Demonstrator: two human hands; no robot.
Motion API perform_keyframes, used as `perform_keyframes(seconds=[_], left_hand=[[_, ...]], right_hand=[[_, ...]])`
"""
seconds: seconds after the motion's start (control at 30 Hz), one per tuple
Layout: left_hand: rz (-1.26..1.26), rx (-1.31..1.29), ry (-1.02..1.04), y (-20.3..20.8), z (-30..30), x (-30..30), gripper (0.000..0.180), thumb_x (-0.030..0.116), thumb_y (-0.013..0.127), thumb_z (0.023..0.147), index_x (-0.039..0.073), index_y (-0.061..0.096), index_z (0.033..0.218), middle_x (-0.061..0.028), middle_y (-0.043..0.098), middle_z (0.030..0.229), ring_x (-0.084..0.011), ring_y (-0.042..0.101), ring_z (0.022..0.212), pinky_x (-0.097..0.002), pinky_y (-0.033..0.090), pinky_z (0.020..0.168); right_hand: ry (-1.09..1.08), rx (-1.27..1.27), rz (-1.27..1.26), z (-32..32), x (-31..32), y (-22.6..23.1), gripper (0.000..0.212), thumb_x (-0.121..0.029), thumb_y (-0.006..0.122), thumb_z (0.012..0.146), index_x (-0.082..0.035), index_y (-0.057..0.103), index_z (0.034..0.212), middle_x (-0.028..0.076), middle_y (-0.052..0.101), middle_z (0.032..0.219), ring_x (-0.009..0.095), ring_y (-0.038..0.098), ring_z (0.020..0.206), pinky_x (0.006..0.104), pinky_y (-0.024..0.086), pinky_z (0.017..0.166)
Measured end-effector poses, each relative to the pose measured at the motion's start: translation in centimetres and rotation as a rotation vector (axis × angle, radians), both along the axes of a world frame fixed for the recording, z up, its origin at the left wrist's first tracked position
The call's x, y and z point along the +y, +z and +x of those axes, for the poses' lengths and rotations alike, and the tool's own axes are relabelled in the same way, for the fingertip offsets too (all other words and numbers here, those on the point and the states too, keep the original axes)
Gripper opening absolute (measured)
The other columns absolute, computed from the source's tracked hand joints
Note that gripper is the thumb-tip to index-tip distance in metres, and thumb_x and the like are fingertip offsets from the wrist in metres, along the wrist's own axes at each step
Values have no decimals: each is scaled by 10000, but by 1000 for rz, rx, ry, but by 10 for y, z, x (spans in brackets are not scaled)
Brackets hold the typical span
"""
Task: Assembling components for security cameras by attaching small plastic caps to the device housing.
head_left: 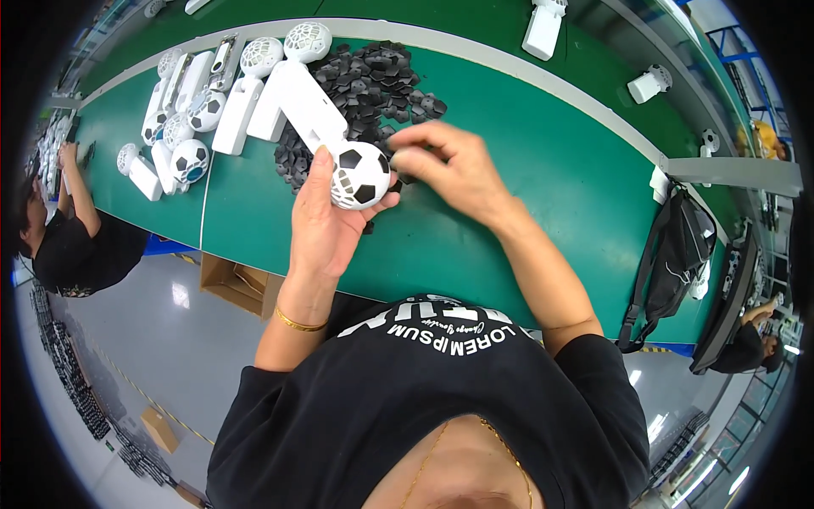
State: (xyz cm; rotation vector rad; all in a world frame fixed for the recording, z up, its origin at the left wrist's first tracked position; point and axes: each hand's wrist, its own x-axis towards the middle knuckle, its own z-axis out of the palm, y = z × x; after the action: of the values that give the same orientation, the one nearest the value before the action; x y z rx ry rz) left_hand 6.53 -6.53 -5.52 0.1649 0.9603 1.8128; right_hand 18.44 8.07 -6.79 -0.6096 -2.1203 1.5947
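My left hand (320,233) is closed around the round head of a white handheld device (359,174), thumb along its left side. The head is patterned like a football, with black patches set in on the right and open lattice cells at the lower left. Its long white handle (305,103) points up and away to the left. Close to the right side of the ball, my right hand (449,165) has thumb and forefinger pinched together; what they hold, if anything, is hidden. A dark piece shows just below those fingertips. Beyond both hands spreads a pile of small black patches (365,81).
Several white devices with ball heads (191,110) lie at the left of the green table (509,204). A black bag (678,250) rests at its right end. Farther off runs a green belt (458,38) carrying more devices. A cardboard box (233,284) stands below the near edge. Other people work at both sides.
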Motion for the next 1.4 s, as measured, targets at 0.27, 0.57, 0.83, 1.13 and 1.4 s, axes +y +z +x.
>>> perform_keyframes(seconds=[0.27, 0.57, 0.83, 1.13, 1.4], left_hand=[[-27, 125, 65, 5, -11, 4, 462, 415, 478, 971, -15, 515, 1137, -135, 640, 1006, -274, 661, 905, -407, 586, 736], [25, 107, 85, 6, -8, 6, 452, 403, 498, 965, -19, 517, 1126, -145, 638, 1015, -281, 659, 922, -434, 580, 799], [105, -32, 68, 13, -4, 14, 440, 389, 536, 949, -16, 534, 1120, -152, 641, 1050, -276, 641, 991, -443, 537, 910], [133, -182, 106, 21, 9, 23, 494, 470, 499, 948, 8, 532, 1119, -147, 625, 1062, -268, 621, 991, -403, 510, 898], [119, -169, 172, 20, 15, 21, 532, 504, 458, 955, 3, 516, 1124, -151, 597, 1069, -263, 594, 1019, -393, 503, 902]], right_hand=[[-74, -93, 870, 12, 40, -22, 155, -73, 670, 801, -18, 657, 945, 115, 618, 895, 260, 624, 819, 360, 521, 675], [114, -437, 1224, -8, 29, -1, 88, -2, 573, 724, 41, 604, 794, 178, 621, 821, 322, 643, 763, 407, 538, 655], [-118, 8, -128, 6, 10, 25, 101, -50, 638, 879, 30, 634, 941, 45, 657, 867, 101, 630, 791, 239, 525, 707], [-223, 415, -139, -6, -64, 11, 107, -6, 675, 849, 6, 603, 928, 37, 604, 863, 76, 574, 710, 191, 464, 583], [-295, 433, 84, -15, -70, 5, 132, 0, 682, 841, 15, 573, 913, 65, 602, 849, 104, 580, 708, 228, 490, 640]])
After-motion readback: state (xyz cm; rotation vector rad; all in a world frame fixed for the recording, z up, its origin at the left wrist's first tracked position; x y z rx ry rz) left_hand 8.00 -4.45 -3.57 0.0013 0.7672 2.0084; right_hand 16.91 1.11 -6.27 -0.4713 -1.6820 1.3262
